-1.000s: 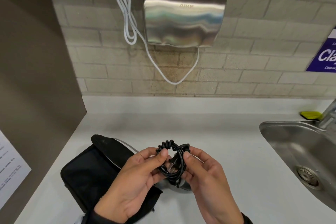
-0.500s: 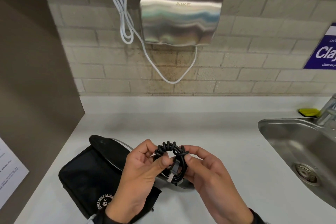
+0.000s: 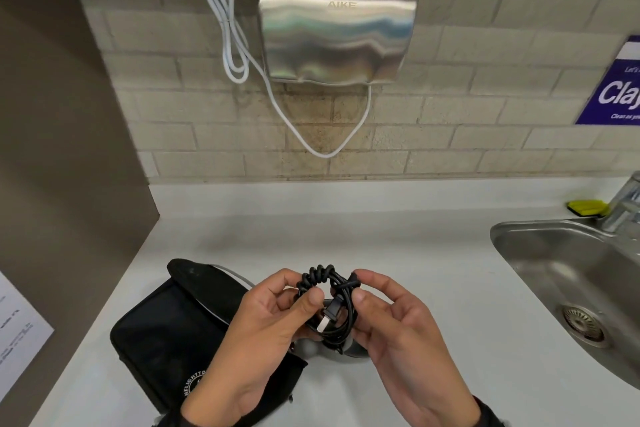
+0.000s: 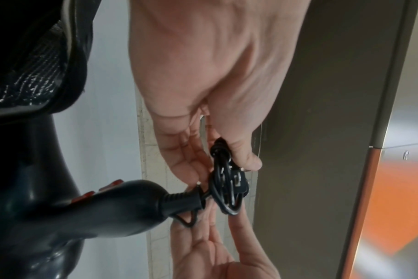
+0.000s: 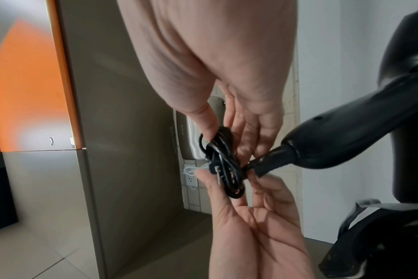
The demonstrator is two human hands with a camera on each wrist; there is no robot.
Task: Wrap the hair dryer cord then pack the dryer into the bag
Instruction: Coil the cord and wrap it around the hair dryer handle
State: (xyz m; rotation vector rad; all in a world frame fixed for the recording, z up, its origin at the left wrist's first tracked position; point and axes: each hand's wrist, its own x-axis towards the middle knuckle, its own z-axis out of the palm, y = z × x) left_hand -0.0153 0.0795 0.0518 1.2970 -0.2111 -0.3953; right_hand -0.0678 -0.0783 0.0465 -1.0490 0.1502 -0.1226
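Note:
Both hands hold the coiled black cord (image 3: 341,314) above the white counter (image 3: 398,253). My left hand (image 3: 304,289) pinches its left side and my right hand (image 3: 358,286) pinches its right side. The plug (image 3: 327,317) lies across the coil with its metal prongs pointing down-left. The black hair dryer (image 3: 348,350) lies under my hands, mostly hidden. In the left wrist view its handle (image 4: 108,207) runs into the cord bundle (image 4: 227,190). The right wrist view shows the dryer (image 5: 346,136) and the cord bundle (image 5: 224,166) too. The black bag (image 3: 166,333) lies open at the left.
A steel sink (image 3: 540,253) with a tap (image 3: 623,204) is set into the counter on the right, a yellow sponge (image 3: 585,207) behind it. A wall hand dryer (image 3: 336,28) with a white cable (image 3: 235,45) hangs above. A brown panel (image 3: 52,149) closes the left side.
Both hands keep hold of the coil in about the same place. The plug has come to the front of the coil and its prongs now show.

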